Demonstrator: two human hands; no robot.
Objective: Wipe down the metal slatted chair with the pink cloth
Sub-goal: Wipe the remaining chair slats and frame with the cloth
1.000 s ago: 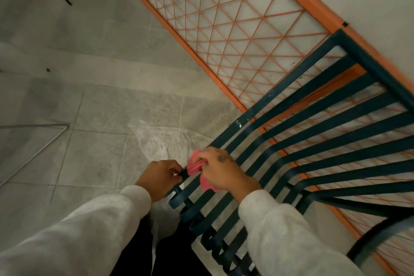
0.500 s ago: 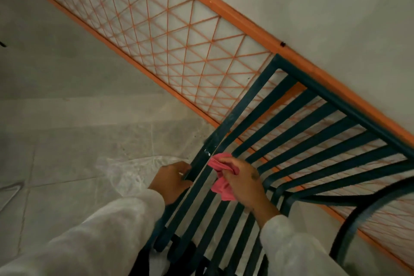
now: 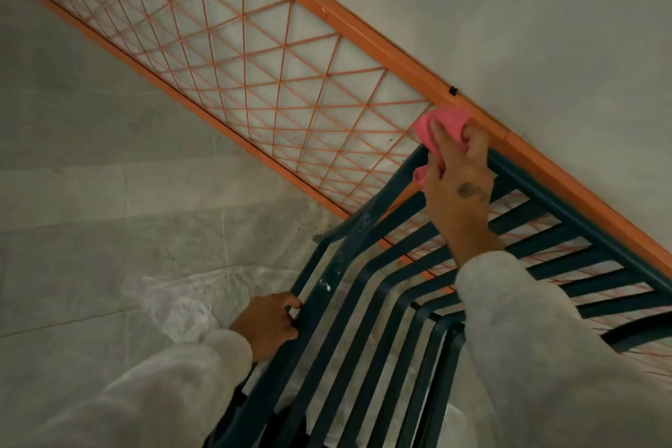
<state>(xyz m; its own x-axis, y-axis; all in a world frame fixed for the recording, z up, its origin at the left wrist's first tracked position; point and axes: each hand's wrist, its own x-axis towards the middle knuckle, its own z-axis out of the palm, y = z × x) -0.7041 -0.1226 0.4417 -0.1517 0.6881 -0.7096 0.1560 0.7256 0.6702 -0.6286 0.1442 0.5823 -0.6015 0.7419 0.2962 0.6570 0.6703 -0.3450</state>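
Note:
The dark teal metal slatted chair [image 3: 367,305] fills the lower right, its slats bending from seat up into the backrest. My right hand [image 3: 460,178] is shut on the pink cloth [image 3: 442,124] and presses it against the top left corner of the backrest frame. My left hand [image 3: 269,324] grips the outermost left slat at the seat's edge. White specks show on that left slat. Both forearms wear pale sleeves.
An orange-framed lattice panel [image 3: 254,76] leans along the grey wall just behind the chair's back. A crumpled clear plastic sheet [image 3: 182,298] lies on the grey tiled floor [image 3: 72,156] to the left, under the chair.
My right hand has slid the pink cloth up the left slat from the seat to the backrest's top corner. My left hand stays on the outer slat. The view tilted upward.

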